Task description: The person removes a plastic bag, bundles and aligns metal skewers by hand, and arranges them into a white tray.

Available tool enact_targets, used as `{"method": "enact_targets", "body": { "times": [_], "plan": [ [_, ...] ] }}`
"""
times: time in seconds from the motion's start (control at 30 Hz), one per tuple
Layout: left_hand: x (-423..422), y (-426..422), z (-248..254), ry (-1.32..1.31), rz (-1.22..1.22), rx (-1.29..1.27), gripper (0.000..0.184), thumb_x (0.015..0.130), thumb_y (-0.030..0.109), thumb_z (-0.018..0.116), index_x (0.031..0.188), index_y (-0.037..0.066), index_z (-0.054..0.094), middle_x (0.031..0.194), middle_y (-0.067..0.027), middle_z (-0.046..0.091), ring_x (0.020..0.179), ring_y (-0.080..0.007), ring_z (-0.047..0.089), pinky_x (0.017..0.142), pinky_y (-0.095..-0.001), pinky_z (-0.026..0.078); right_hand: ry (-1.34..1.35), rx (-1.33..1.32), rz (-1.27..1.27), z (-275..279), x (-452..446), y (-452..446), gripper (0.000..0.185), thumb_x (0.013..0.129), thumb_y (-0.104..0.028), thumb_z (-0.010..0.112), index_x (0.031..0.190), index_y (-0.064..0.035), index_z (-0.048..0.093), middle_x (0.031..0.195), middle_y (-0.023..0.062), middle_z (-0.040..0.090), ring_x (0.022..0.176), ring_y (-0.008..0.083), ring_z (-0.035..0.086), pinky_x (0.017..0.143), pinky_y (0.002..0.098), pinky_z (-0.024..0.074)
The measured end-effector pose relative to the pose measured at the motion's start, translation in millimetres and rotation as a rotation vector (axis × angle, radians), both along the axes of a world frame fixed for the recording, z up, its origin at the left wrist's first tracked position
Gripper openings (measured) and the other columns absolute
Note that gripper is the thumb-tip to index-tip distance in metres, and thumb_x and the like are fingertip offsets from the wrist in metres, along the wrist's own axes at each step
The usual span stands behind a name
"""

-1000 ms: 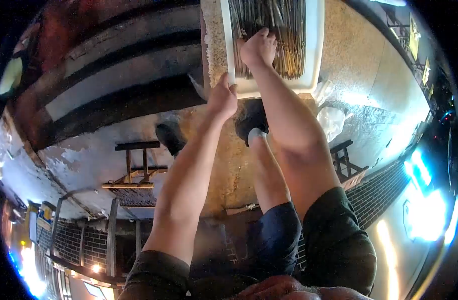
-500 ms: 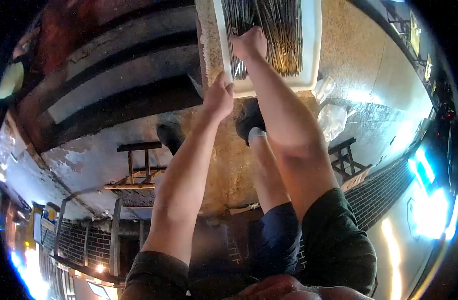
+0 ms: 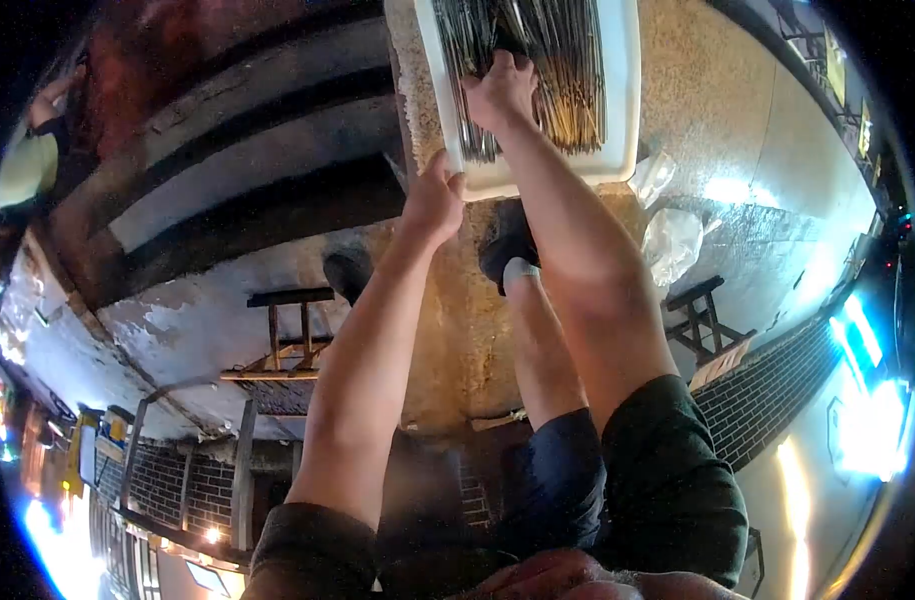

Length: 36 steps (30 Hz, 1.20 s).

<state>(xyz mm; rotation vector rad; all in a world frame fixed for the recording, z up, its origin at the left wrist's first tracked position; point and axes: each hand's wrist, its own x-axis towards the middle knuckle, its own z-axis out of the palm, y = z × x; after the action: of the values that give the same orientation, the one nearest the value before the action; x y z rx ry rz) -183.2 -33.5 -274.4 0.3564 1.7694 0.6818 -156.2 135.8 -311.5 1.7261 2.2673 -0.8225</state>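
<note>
1. Leg: bare below dark shorts; located on the near side of the tray.
2. Left hand: closed on the near-left corner of the tray, thumb and fingers gripping the rim. Fingers beneath the rim are hidden.
3. Right hand: inside the tray, left of its middle; fingers bent and touching the sticks. Fingertips are hidden; whether sticks are gripped cannot be told.
4. Sticks: thin, lying lengthwise inside the tray; dark at left, tan toward the near-right ends.
5. Bag: clear plastic, near the tray's near-right corner.
6. Stools: one on each side, nearer than the tray.
7. Co-worker: partly visible, well left of the tray.
8. Light: well right of the tray; any lettering there is lost in glare.
</note>
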Motion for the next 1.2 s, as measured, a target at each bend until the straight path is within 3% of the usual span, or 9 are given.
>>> {"method": "enact_targets", "body": {
  "times": [0.17,0.2,0.3,0.57,0.73,0.97,1.1,1.13,1.2],
  "plan": [
    [-1.5,5.6,5.5,-0.012,-0.036,-0.069,0.042,0.090,0.018,0.050,0.128,0.003,0.040,0.107,-0.0252,0.059,0.101,-0.0400,0.056,0.083,-0.0440,0.047,-0.015,0.127,0.148,-7.8,13.9,8.9,0.063,0.074,-0.035,0.069,0.123,-0.0048,0.043,0.137,0.0222,0.032,0.128,0.0417,0.026,0.106,0.0485,0.0241],
    [-1.0,5.4,6.7,0.002,-0.047,-0.060,0.043,0.090,0.018,0.050,0.129,0.003,0.040,0.107,-0.0251,0.059,0.101,-0.0401,0.056,0.083,-0.0442,0.046,0.000,0.037,0.071,-9.0,13.3,10.5,0.066,0.074,-0.036,0.068,0.126,-0.0063,0.042,0.140,0.0217,0.030,0.130,0.0401,0.023,0.108,0.0474,0.0217],
    [-4.7,5.6,10.6,0.047,-0.079,-0.046,0.043,0.090,0.019,0.050,0.129,0.005,0.039,0.106,-0.0248,0.059,0.100,-0.0405,0.056,0.083,-0.0448,0.046,0.002,0.060,-0.030,-5.4,6.6,5.0,0.068,0.073,-0.038,0.068,0.128,-0.0074,0.041,0.139,0.0217,0.032,0.131,0.0390,0.023,0.107,0.0473,0.0230],
    [2.5,1.8,-2.6,0.014,-0.017,-0.022,0.043,0.090,0.018,0.050,0.129,0.005,0.040,0.104,-0.0244,0.060,0.098,-0.0407,0.057,0.082,-0.0447,0.046,-0.100,0.116,0.075,5.3,-3.1,-1.6,0.071,0.075,-0.043,0.065,0.130,-0.0049,0.040,0.135,0.0240,0.033,0.125,0.0393,0.032,0.104,0.0450,0.0313],
    [-1.6,7.9,12.3,-0.073,0.048,-0.006,0.040,0.089,0.013,0.049,0.128,0.003,0.041,0.104,-0.0234,0.061,0.099,-0.0387,0.058,0.081,-0.0430,0.046,-0.002,-0.067,-0.222,25.5,-12.1,-10.9,0.079,0.072,-0.033,0.073,0.130,0.0011,0.033,0.131,0.0257,0.035,0.123,0.0382,0.035,0.102,0.0433,0.0349],
    [1.7,6.4,5.2,-0.003,0.015,0.006,0.038,0.089,0.013,0.050,0.125,0.004,0.042,0.104,-0.0230,0.061,0.100,-0.0381,0.057,0.083,-0.0429,0.045,0.172,-0.283,-0.365,27.5,-22.9,-0.4,0.073,0.069,-0.023,0.075,0.128,-0.0019,0.037,0.107,0.0220,0.059,0.096,0.0362,0.059,0.082,0.0411,0.0502],
    [2.0,7.6,5.4,-0.009,0.018,-0.046,0.038,0.090,0.015,0.050,0.126,0.006,0.042,0.105,-0.0236,0.060,0.100,-0.0394,0.057,0.084,-0.0438,0.045,0.416,-0.576,-0.425,-10.9,-1.1,10.3,0.064,0.071,-0.020,0.071,0.125,-0.0012,0.041,0.101,0.0146,0.061,0.083,0.0287,0.060,0.070,0.0402,0.0518],
    [2.4,6.7,4.9,-0.007,0.013,-0.045,0.039,0.090,0.015,0.049,0.126,0.006,0.041,0.105,-0.0238,0.060,0.100,-0.0396,0.057,0.083,-0.0441,0.045,0.328,-0.570,-0.471,45.3,-17.5,14.5,0.051,0.073,-0.019,0.069,0.117,-0.0015,0.049,0.089,0.0091,0.062,0.075,0.0232,0.059,0.063,0.0384,0.0505],
    [2.7,6.2,3.4,-0.003,0.000,-0.044,0.040,0.090,0.016,0.049,0.127,0.006,0.040,0.105,-0.0242,0.059,0.100,-0.0398,0.057,0.083,-0.0449,0.045,0.361,-0.690,-0.469,-4.1,-5.0,22.8,0.044,0.074,-0.021,0.068,0.110,-0.0012,0.053,0.082,0.0075,0.062,0.071,0.0207,0.058,0.059,0.0367,0.0495]
  ]
}}
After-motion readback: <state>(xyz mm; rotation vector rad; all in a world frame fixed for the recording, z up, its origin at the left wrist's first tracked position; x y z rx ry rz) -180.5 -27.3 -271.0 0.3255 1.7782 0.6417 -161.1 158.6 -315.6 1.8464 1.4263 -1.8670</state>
